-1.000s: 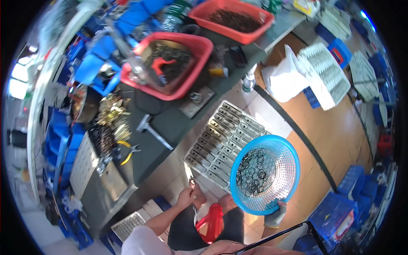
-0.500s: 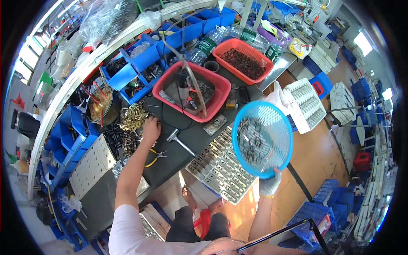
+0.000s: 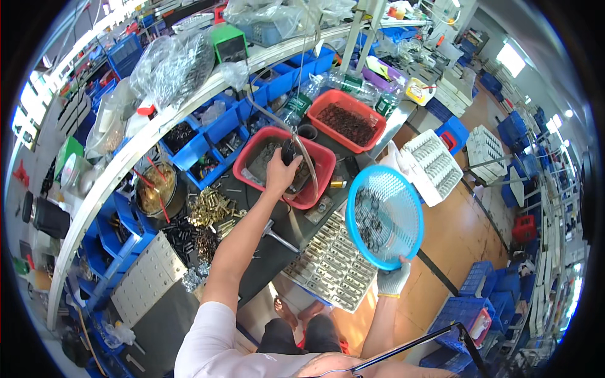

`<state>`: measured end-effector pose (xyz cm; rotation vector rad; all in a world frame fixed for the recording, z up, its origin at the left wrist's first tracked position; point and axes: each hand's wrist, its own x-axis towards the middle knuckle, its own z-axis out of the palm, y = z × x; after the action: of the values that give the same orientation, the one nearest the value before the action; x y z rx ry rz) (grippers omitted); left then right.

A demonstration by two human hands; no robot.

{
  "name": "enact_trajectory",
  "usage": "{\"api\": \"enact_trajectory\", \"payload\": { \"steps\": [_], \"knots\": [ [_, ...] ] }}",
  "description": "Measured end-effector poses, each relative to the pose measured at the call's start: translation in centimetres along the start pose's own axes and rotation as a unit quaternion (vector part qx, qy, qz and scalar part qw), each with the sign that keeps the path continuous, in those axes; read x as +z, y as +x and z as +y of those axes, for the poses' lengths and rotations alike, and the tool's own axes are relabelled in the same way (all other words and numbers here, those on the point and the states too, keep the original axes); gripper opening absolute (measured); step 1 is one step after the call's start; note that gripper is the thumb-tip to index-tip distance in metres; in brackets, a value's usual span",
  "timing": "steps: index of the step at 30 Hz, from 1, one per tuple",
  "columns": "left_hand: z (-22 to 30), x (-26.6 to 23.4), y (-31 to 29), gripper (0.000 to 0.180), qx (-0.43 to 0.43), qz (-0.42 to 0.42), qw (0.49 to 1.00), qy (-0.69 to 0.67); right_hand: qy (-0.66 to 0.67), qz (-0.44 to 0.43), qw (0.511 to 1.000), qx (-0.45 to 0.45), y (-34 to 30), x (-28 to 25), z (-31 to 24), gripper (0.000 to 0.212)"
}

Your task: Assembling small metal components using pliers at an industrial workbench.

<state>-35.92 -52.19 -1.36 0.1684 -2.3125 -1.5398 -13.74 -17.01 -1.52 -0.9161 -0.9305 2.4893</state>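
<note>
My left hand (image 3: 282,172) is inside the red plastic tub (image 3: 324,183), its fingers closed around a black cylindrical tool (image 3: 288,151). The tool's lower end is hidden by the hand. My right hand (image 3: 394,277), in a white work glove with bare fingertips, grips the rim of a round blue plastic colander (image 3: 406,208). Tilted, the colander holds a heap of small dark metal parts (image 3: 370,217). Just left of it lies a pale tray (image 3: 334,264) with rows of metal pieces. A metal hammer-like tool (image 3: 280,240) rests on the bench under my left forearm.
Brass parts (image 3: 211,206) and dark parts lie piled on the bench's left. Behind are blue bins (image 3: 220,123), a pot (image 3: 161,192) and an orange-red tub (image 3: 346,123) of dark parts. A white slotted tray (image 3: 435,167) stands right of the bench.
My left hand has moved from beside the brass parts, up and right into the red tub, and closed on the black tool. The colander stays in my right hand.
</note>
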Motion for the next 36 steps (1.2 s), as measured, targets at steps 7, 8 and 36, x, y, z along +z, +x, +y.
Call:
{"api": "enact_trajectory", "payload": {
  "steps": [7, 8, 36],
  "knots": [
    [4.5, -1.5, 0.6, 0.032, 0.102, 0.054, 0.989, -0.098, 0.017, 0.051, 0.998, -0.020, 2.3, -8.1, -3.7, 0.018],
    [6.2, -2.7, 0.0, 0.030, 0.038, 0.013, 0.992, -0.120, -0.004, 0.028, 0.999, -0.022, 2.0, -8.1, -4.4, 0.014],
    [13.1, -10.2, -1.7, 0.031, -0.117, 0.025, 0.966, -0.228, 0.089, -0.096, 0.988, 0.080, 30.6, 24.2, 12.3, 0.017]
  ]
}}
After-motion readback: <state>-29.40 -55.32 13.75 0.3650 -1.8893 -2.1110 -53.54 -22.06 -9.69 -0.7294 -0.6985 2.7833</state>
